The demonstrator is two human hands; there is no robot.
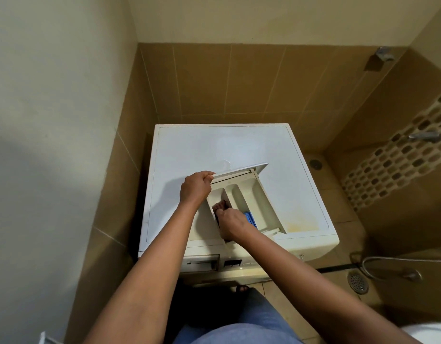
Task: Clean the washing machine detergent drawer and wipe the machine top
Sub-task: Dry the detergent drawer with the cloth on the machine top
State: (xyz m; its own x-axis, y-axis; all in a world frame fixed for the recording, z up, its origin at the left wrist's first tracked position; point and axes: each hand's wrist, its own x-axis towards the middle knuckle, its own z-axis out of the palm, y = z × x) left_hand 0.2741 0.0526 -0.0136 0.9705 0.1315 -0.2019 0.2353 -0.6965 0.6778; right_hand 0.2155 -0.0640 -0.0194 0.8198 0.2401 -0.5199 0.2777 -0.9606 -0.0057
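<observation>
The detergent drawer (254, 194) is out of the machine and lies on the white top of the washing machine (189, 150), near its front edge, turned a little diagonal. Its long front panel points to the back wall and its open compartments face up to me.

My left hand (194, 188) holds the left end of this front panel. The fingers (209, 179) are curled over the edge and the thumb lies on the upper side, so they are clamped on the drawer.

My right hand (233, 223) is down in the left compartment of the drawer. Its fingers are bent together around a small dark object (217, 217); I cannot tell what it is, because the hand covers most of it. Something reddish shows just in front of the hand, at the bottom of the same compartment. A blue insert (249, 218) sits in the drawer just beside my right hand, on its right side.

On the machine top, near the front right corner, there is a yellowish stain (304, 227). On the front of the machine, under my arms, the drawer slot (202, 263) stands open. At the right, on the tiled floor, is a round drain (357, 281), with a shower hose (388, 258) near it.
</observation>
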